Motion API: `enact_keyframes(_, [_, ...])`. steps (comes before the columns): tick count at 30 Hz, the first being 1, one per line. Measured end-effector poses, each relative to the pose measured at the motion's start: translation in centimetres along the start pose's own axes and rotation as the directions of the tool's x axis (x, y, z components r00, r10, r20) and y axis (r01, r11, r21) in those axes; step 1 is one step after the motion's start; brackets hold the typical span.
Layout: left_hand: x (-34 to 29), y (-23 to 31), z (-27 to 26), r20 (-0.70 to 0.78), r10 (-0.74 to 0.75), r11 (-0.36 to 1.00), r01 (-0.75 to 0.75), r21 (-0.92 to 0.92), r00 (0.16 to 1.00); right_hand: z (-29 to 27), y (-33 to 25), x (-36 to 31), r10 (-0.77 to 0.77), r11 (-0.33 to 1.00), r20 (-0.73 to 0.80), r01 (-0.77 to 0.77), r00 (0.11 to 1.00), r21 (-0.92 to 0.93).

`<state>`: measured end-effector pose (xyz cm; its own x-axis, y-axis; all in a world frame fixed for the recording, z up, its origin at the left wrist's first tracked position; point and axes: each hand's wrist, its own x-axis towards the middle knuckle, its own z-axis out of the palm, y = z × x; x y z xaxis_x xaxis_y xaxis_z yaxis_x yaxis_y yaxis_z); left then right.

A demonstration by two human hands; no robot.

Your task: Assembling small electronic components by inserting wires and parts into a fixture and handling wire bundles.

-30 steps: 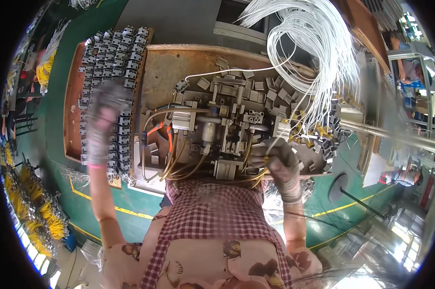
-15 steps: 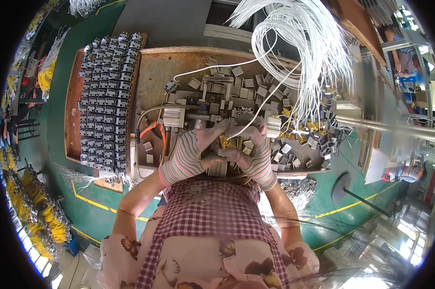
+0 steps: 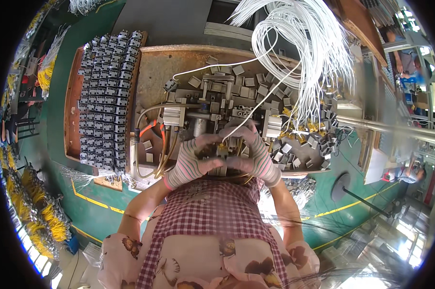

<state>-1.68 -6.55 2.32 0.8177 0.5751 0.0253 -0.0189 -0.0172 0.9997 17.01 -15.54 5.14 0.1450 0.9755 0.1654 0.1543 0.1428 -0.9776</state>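
Both my hands wear striped knit gloves and meet in front of a metal bench fixture. Between their fingertips sits a small dark connector housing with a yellowish end at its top. A white wire runs from that end up to a big coil. My left hand pinches the housing from the left, thumb below and fingers above. My right hand closes on it from the right, near the wire's end. The fingertips hide part of the housing.
Rows of dark grey connectors with metal parts fill a wooden tray at left. A bundle of white wires lies at upper right. Loose metal shells and yellow terminals are scattered around the fixture. A hose curves beside it.
My hands have drawn down toward my body, away from the fixture, with the connector housing between them. The fixture's front now shows more. The white wire's end has shifted lower.
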Motion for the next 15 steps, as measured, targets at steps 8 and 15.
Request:
enact_keyframes(8, [1.7, -1.2, 0.4, -0.099, -0.320, 0.943, 0.306, -0.133, 0.942, 0.0, 1.5, 0.8, -0.017, 0.718, -0.008, 0.006, 1.000, -0.696])
enact_keyframes(15, [2.7, -1.7, -1.9, 0.313, 0.292, 0.370, -0.408, 0.834, 0.904, -0.6, 4.1, 1.7, 0.058, 0.543, 0.054, 0.014, 0.997, -0.840])
